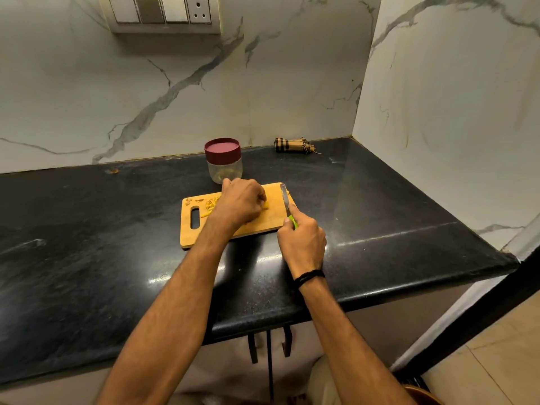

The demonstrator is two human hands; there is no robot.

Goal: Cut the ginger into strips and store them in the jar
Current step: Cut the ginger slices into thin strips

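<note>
Right hand [302, 241]: clenched round the green plastic handle of the knife [285, 200]. The narrow steel blade is angled up and away, its tip over the far right corner of the cutting board [271, 222]. It is held apart from the ginger; contact with the wood cannot be told. A black braided band [309, 276] is worn on this wrist.

Left hand [241, 204]: knuckles up, fingers curled. A small yellow ginger piece [265, 204] is pinched at the fingertips and held down near the middle of the board.

Ginger strips [211, 203]: thin, pale yellow, heaped loosely on the left part of the board, just beside the left hand. A few brownish scraps [190, 201] are noted at the far left corner.

Board: light wood, rectangular, rounded corners, an oblong slot cut at the left end. It is laid flat on a black, speckled, polished stone countertop [87, 229].

Jar [224, 169]: squat, round, clear-walled, capped with a maroon lid [222, 149]. It is stood just behind the board.

A rolled checked cloth [293, 145] with a frayed end is seen against the grey-veined white marble wall [292, 83].
</note>
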